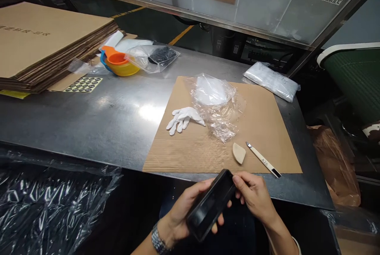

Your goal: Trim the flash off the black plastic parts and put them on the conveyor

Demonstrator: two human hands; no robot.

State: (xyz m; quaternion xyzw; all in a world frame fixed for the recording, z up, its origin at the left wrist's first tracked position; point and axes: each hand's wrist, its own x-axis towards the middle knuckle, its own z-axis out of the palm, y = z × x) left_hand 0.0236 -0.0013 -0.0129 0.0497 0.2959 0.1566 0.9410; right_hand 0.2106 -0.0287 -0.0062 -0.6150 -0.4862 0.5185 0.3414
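A glossy black box-shaped part (pixel 209 205) is tilted in front of the table edge. My left hand (pixel 181 209) is wrapped round it from the left and below, with fingertips showing on its right side. At its upper right end, my right hand (pixel 255 196) has thumb and fingers pressed together on the rim; whether anything small is between them cannot be made out. Just beyond the hands, a beige wedge-shaped pad (pixel 239 153) and a pen-like knife marked A26 (pixel 263 159) lie on a cardboard sheet (pixel 178 154).
A white glove (pixel 185 118) and crumpled clear plastic (pixel 221 108) lie on the cardboard. Farther off are a wrapped packet (pixel 271 81), yellow and orange cups (pixel 123 65), a sticker sheet (pixel 83 84) and stacked cardboard (pixel 56 45). Black plastic (pixel 50 203) covers something at lower left.
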